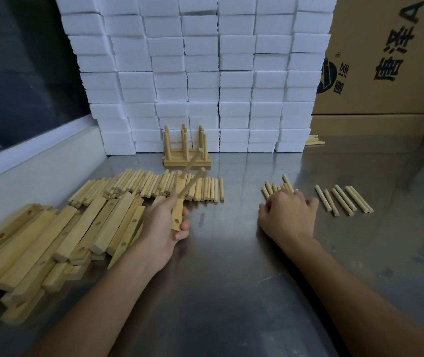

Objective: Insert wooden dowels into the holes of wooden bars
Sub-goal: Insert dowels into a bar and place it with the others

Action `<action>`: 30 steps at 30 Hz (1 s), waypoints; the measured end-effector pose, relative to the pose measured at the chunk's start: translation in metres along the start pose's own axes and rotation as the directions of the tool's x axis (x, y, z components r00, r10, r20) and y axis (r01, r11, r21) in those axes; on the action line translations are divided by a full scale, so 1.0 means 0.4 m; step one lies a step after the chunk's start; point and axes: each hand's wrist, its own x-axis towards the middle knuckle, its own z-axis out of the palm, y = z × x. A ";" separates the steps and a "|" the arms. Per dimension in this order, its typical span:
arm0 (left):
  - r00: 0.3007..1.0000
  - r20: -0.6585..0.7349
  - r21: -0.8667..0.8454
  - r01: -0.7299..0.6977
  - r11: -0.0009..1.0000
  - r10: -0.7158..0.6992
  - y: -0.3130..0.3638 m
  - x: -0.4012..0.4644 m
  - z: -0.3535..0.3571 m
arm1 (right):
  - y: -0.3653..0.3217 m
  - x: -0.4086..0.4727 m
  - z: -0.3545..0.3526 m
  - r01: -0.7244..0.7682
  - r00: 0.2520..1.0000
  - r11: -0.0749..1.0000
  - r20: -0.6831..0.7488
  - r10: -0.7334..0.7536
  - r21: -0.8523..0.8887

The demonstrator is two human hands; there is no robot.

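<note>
Wood everywhere on a steel bench (226,253). Left hand (166,228) grips one wooden bar (178,212), fingers curled round its near end. Two dowels (191,180) stand in this bar, tilted away toward the far edge; one hole (176,221) near the thumb shows open. Right hand (289,215) lies knuckles-up on a small cluster of dowels (274,188) right of centre; its fingertips are hidden, so I cannot tell whether that grip has closed on a dowel.

Progress, as judged: early. A finished set (187,150) of bars with upright dowels sits at the far edge against the white foam blocks (200,73). A large heap of undowelled bars (59,235) fills the left side, with a long row of loose dowels (154,185) behind it and six more dowels (343,199) laid out to the right. Most bars remain to be done; the held bar probably needs one more dowel.

Room: the near and middle bench between the forearms gives working space. The left is crowded by the heap and a wall ledge; cardboard cartons (386,60) close the far right corner.
</note>
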 end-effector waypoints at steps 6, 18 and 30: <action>0.999 -0.010 -0.084 0.042 0.996 -0.043 0.004 0.000 -0.003 | 0.000 0.002 -0.007 -0.011 1.000 0.997 0.012 0.010 0.072; 0.994 0.093 -0.163 0.071 0.984 -0.056 0.009 -0.011 -0.002 | -0.076 -0.038 0.002 0.183 0.950 0.896 0.160 -0.267 0.405; 0.985 0.134 -0.178 0.132 0.975 -0.109 0.007 0.002 -0.014 | -0.066 -0.040 0.004 0.113 0.990 0.808 0.000 -0.138 0.578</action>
